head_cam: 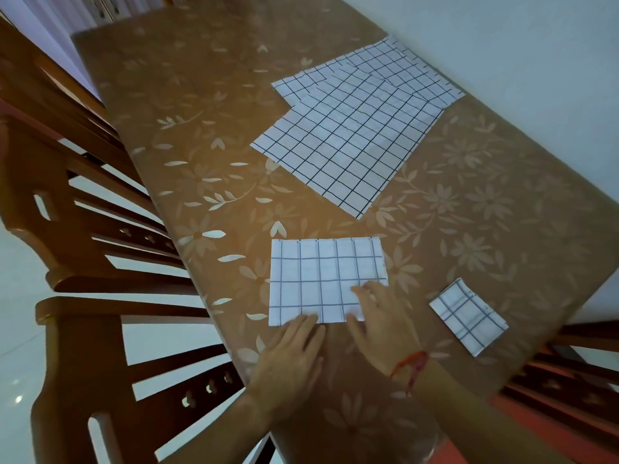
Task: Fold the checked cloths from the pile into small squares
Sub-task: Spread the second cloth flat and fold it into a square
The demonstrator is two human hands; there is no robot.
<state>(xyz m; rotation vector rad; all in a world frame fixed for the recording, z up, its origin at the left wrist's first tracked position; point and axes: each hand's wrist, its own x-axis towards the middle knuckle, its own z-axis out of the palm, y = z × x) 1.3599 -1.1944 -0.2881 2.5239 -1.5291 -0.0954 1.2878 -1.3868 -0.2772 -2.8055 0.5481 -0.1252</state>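
A half-folded white checked cloth [321,279] lies as a rectangle near the table's front edge. My left hand [291,349] lies flat with its fingertips at the cloth's near edge. My right hand [382,323], with a red thread at the wrist, presses flat on the cloth's near right corner. A small folded checked square [469,316] sits to the right, close to the table edge. The pile of unfolded checked cloths [355,128] lies spread flat farther back, near the wall.
The table [187,105] wears a brown floral cover. Wooden chairs [83,229] stand along its left side, and another chair [569,363] shows at the lower right. A pale wall [519,35] runs along the table's far right side.
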